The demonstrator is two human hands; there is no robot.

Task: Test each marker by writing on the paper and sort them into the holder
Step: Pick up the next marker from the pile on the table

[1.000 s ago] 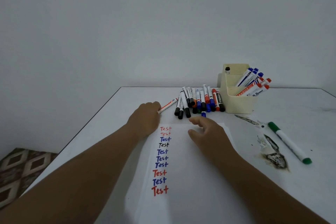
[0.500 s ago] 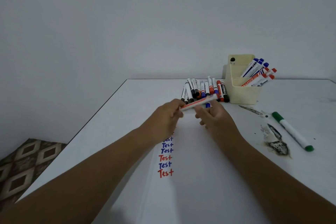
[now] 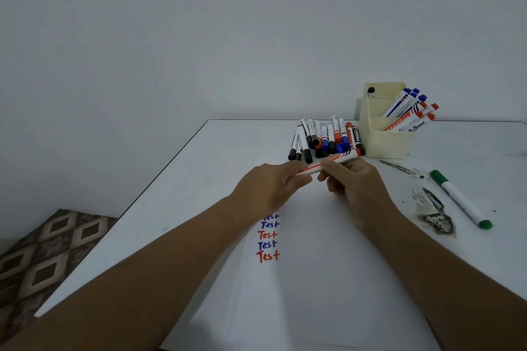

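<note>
Pinching red marker [image 3: 328, 164] ends, left hand [image 3: 271, 184] and right hand [image 3: 353, 182] grip it above paper [image 3: 313, 279].

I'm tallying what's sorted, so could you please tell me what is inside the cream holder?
The holder contains blue-capped markers and red-capped markers leaning right; its walls hide their lower ends.

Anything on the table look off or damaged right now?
Yes: right of the paper, the table surface has dark, scorched-looking peeling patches. A green marker lies alone beside them, apart from the marker pile and holder.
</note>
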